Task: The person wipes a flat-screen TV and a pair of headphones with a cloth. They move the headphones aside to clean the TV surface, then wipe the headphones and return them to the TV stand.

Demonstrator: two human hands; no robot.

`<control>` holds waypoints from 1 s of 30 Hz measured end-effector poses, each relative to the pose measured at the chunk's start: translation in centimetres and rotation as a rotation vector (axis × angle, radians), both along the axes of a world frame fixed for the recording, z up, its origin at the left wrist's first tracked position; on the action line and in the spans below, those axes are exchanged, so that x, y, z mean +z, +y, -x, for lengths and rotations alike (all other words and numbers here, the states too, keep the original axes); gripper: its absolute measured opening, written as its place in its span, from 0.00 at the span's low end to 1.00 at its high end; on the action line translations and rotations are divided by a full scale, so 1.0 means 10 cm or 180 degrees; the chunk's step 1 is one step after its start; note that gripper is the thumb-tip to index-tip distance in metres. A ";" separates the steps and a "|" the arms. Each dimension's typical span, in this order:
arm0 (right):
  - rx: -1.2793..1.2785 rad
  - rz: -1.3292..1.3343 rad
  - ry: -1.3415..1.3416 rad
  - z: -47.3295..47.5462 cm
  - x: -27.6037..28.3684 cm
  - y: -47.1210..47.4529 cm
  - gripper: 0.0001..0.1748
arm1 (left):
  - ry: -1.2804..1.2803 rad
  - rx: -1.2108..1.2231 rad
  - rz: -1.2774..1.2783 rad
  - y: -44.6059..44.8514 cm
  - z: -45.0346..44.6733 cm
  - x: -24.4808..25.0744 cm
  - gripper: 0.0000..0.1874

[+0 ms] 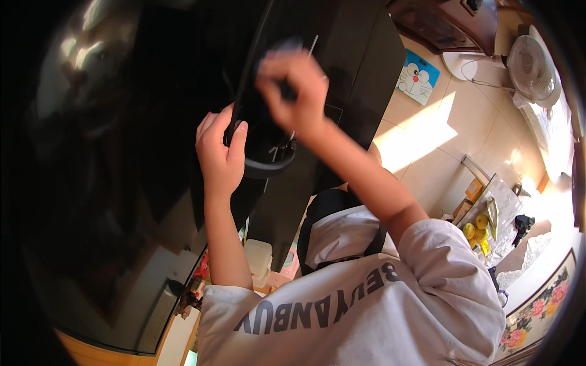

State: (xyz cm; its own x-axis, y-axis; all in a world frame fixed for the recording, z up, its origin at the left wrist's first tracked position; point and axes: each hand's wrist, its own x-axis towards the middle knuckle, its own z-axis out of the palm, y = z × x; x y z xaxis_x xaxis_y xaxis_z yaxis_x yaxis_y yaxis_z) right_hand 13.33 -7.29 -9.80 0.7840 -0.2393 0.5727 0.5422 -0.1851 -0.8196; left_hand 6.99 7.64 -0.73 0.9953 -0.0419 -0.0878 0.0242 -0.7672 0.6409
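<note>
A large glossy black panel, which looks like a television screen, fills the left side of the view and mirrors the room. My left hand grips its edge, thumb on the near side and fingers over the far face. My right hand is curled and blurred above the dark surface to the right of that edge. At its fingers shows a dark bluish, cloth-like thing, too smeared to name for certain. Below the hands curves a dark grey rim, with small light-coloured parts beside it.
A black furniture surface lies right of my hands. On the tiled floor stand a blue cartoon-faced scale or board and an electric fan. Yellow fruit sits on a low table at right. A translucent container is below my left forearm.
</note>
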 end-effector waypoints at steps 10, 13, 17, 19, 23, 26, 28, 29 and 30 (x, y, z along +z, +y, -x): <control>-0.0610 -0.0580 0.0579 -0.90 -0.29 -0.35 0.09 | -0.0017 -0.0043 -0.0009 -0.09 0.03 0.04 0.15; -0.0121 -0.0353 0.0301 -0.47 -0.36 -0.18 0.09 | 0.0042 0.0092 0.0120 -0.05 -0.01 0.01 0.15; 0.1265 0.0339 0.0694 0.59 -0.23 -0.02 0.12 | 0.0044 0.0169 0.0194 0.02 -0.03 0.00 0.14; 0.1335 0.0296 0.0372 0.38 -0.23 -0.12 0.12 | 0.0007 0.0027 0.0041 0.04 0.01 0.00 0.14; -0.0155 -0.0554 0.0673 -0.59 -0.56 -0.29 0.10 | 0.0118 0.0108 0.0086 -0.01 0.01 0.02 0.15; -0.0163 -0.0248 0.0654 -0.68 -0.70 -0.35 0.10 | 0.0049 0.0048 0.0061 -0.03 0.01 0.02 0.15; 0.0246 -0.0186 0.0532 -0.31 -0.68 -0.25 0.10 | 0.0358 0.0277 0.0210 -0.02 -0.02 0.05 0.15; 0.0442 -0.0074 0.0480 -0.03 -0.68 -0.17 0.11 | 0.0508 0.0379 0.0284 -0.02 -0.04 0.07 0.16; 0.0867 0.0145 0.0575 0.25 -0.62 -0.15 0.12 | 0.0428 0.0335 0.0207 -0.01 -0.03 0.06 0.16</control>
